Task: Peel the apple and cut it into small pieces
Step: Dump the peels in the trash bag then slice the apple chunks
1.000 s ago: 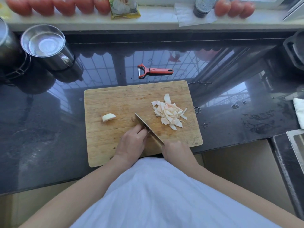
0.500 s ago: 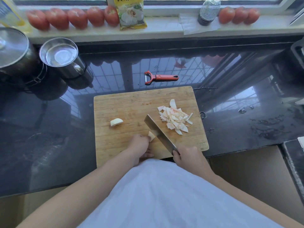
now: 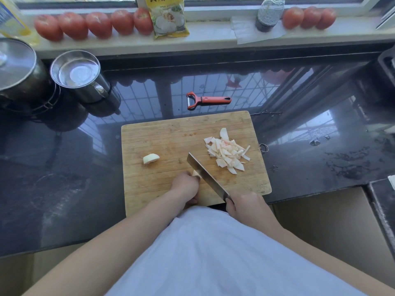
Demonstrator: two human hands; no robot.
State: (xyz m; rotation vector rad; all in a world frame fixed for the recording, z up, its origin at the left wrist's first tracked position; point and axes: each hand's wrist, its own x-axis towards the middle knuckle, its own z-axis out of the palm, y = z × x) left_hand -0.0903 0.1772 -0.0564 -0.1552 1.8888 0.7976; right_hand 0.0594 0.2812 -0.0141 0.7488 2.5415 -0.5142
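A wooden cutting board (image 3: 162,135) lies on the dark counter. On its right side is a heap of small peeled apple pieces (image 3: 227,153). A single peeled apple chunk (image 3: 151,158) lies on the left side. My left hand (image 3: 185,186) holds another apple piece (image 3: 195,173) down on the board, mostly hidden under the fingers. My right hand (image 3: 245,205) grips the handle of a cleaver (image 3: 205,175), whose blade runs diagonally right beside the held piece and my left fingertips.
A red peeler (image 3: 208,100) lies on the counter behind the board. Two steel pots (image 3: 77,75) stand at the back left. Tomatoes (image 3: 96,23), a yellow packet (image 3: 168,18) and a bottle (image 3: 269,13) line the window sill. The counter's front edge is close to my body.
The camera view has shifted down and the blade sits close against the held apple piece, which showed more half a second ago. The pile and the lone chunk have not moved.
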